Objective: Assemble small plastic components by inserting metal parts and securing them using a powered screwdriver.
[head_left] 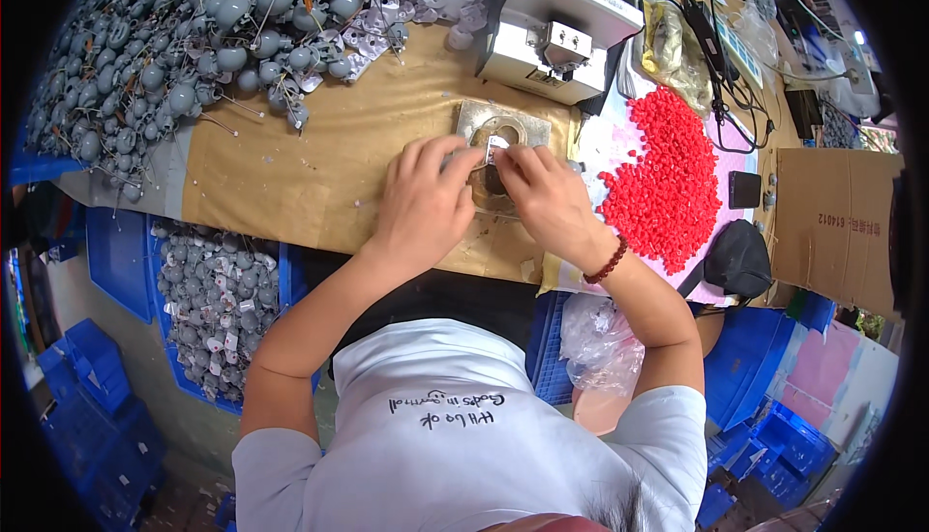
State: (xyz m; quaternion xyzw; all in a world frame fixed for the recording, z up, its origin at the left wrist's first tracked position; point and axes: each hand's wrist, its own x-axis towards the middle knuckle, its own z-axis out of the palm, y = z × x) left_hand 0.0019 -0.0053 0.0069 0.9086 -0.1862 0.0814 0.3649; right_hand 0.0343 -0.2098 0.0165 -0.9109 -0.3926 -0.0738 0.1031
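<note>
My left hand (pixel 426 198) and my right hand (pixel 556 203) meet over a square metal fixture plate (pixel 537 133) with a round recess, lying on the brown-covered bench. Between their fingertips is a small white part (pixel 496 147), with a bit of grey beside the left fingers. Both hands are closed in a pinch at it; the fingers cover most of the part. A dark red bead bracelet (pixel 608 261) circles my right wrist.
Grey round parts with wires (pixel 184 97) are heaped at the far left. Small red plastic pieces (pixel 668 184) spread to the right. A white-and-grey machine (pixel 547 58) stands behind the plate. A blue crate (pixel 174 339) of grey parts sits below the bench's left edge. A cardboard box (pixel 832 222) stands far right.
</note>
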